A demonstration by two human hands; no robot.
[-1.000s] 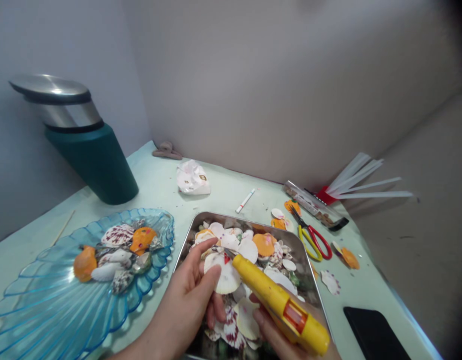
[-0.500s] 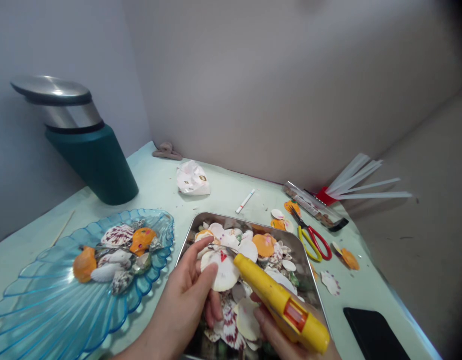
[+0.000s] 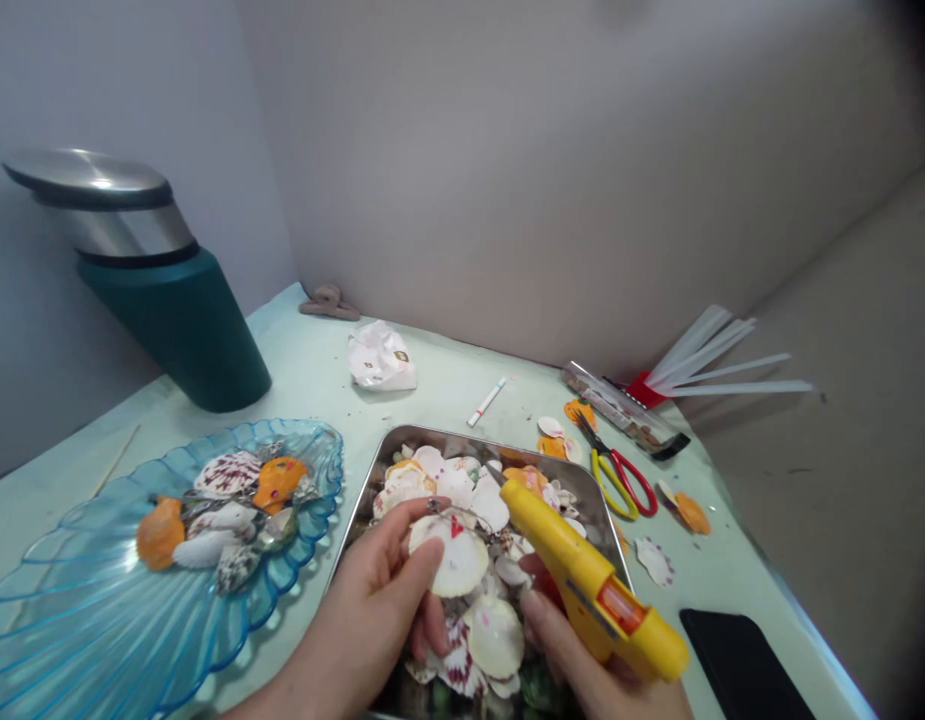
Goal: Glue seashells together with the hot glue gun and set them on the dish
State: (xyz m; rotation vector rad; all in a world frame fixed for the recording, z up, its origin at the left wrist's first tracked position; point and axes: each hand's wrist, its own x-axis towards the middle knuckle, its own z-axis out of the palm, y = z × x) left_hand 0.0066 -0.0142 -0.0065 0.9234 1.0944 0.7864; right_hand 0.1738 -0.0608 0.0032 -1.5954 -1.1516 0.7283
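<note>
My left hand (image 3: 372, 620) pinches a pale scallop shell (image 3: 451, 555) with a small red mark, holding it above a metal tray (image 3: 357, 505) filled with several shells. My right hand (image 3: 582, 670) grips a yellow glue gun (image 3: 589, 585), its nozzle pointing up and left, a short way to the right of the held shell. A blue glass shell-shaped dish (image 3: 94, 620) on the left carries several orange, white and striped shells (image 3: 222, 510).
A teal bin (image 3: 173, 320) with a steel lid stands at the back left. Crumpled paper (image 3: 381, 357), a white stick (image 3: 488, 401), yellow-red scissors (image 3: 619, 478), loose shells (image 3: 687, 512), glue sticks (image 3: 724, 355) and a black phone (image 3: 739, 670) lie on the pale green table (image 3: 312, 380).
The glue gun's nozzle has pulled away from the held shell, up and to the right. My left hand keeps the shell in nearly the same spot.
</note>
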